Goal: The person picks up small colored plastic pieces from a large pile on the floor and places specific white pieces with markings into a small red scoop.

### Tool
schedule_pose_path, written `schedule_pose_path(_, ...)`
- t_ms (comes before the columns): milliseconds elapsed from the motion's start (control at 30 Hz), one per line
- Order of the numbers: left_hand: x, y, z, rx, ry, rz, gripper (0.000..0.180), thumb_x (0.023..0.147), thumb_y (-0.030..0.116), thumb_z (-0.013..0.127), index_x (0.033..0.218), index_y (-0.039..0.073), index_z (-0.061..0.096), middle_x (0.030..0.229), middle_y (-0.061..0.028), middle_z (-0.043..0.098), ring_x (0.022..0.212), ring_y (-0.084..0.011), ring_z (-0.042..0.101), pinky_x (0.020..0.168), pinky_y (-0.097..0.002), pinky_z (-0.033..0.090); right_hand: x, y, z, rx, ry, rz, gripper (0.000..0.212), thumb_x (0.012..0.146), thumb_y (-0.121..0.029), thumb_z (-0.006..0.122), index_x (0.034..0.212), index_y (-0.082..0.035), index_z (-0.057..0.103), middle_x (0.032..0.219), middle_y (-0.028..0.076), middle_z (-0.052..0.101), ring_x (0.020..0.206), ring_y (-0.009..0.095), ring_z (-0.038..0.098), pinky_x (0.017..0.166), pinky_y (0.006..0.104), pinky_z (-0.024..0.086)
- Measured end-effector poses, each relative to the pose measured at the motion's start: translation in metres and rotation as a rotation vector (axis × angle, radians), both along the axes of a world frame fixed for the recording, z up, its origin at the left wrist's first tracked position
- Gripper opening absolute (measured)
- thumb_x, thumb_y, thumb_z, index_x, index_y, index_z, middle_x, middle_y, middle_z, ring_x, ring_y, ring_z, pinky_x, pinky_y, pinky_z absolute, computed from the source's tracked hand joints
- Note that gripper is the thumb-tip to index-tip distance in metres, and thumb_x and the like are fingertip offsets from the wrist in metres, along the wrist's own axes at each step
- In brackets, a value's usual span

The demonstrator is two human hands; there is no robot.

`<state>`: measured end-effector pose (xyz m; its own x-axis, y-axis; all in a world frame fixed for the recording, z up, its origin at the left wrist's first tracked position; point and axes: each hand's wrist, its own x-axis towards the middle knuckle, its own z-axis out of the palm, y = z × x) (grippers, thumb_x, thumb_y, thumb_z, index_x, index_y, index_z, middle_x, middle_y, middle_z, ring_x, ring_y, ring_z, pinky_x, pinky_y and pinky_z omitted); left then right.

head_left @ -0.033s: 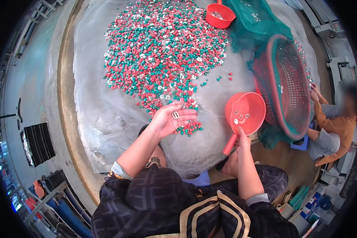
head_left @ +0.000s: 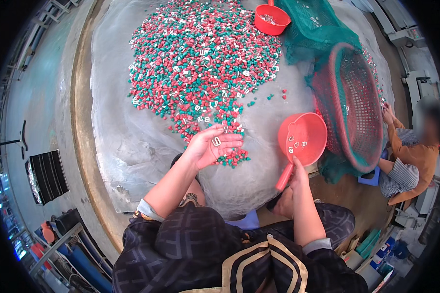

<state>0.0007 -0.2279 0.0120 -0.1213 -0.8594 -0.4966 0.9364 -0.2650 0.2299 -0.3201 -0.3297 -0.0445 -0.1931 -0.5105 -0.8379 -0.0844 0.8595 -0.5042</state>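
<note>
A wide heap of small red and green pieces [head_left: 200,63], mixed with white metal buckles, is spread over a grey sheet [head_left: 132,146]. My left hand [head_left: 211,145] lies palm up at the heap's near edge and cups a few metal buckles [head_left: 216,141]. My right hand [head_left: 294,179] grips the handle of a red plastic scoop [head_left: 305,132]. The scoop is held just right of the left hand and has a few metal buckles in its bowl.
A large red mesh basket [head_left: 357,107] leans on green netting [head_left: 318,34] at the right. A second red scoop [head_left: 271,19] sits at the heap's far edge. Another person [head_left: 410,151] sits beside the basket, hands at its rim. A blue stool [head_left: 247,220] shows under me.
</note>
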Motion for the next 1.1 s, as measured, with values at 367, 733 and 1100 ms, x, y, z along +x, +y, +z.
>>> schedule_pose_path(367,-0.001,0.001,-0.006,-0.008,-0.279,0.043,0.007,0.086,0.01,0.054,0.092,0.006,0.056,0.095,-0.0159,0.063,0.086,-0.0231,0.063,0.07,-0.0299,0.05,0.047,0.012,0.048,-0.45,0.044,0.137,0.062,0.083,-0.013,0.056,0.134,-0.014,0.02,0.093,0.011,0.057,0.063,0.015,0.055,0.048,0.0262,0.046)
schedule_pose_path(733,-0.004,0.008,-0.009,0.03,-0.37,0.047,0.009,0.086,0.011,0.054,0.092,0.005,0.055,0.089,-0.0135,0.063,0.08,-0.0206,0.062,0.067,-0.0292,0.05,-0.006,-0.095,0.131,-1.163,0.678,0.114,0.088,0.077,0.003,0.056,0.142,-0.021,0.0,0.105,0.012,0.052,0.079,0.018,0.055,0.063,0.0314,0.045)
schedule_pose_path(1100,-0.003,0.007,-0.012,0.047,-0.457,0.075,0.009,0.085,0.012,0.055,0.09,0.005,0.056,0.084,-0.0114,0.064,0.073,-0.0181,0.062,0.064,-0.0276,0.049,-0.039,-0.114,0.141,-0.804,1.697,0.649,0.088,0.073,0.0,0.056,0.14,-0.033,0.009,0.094,0.018,0.054,0.086,0.033,0.058,0.075,0.0429,0.045)
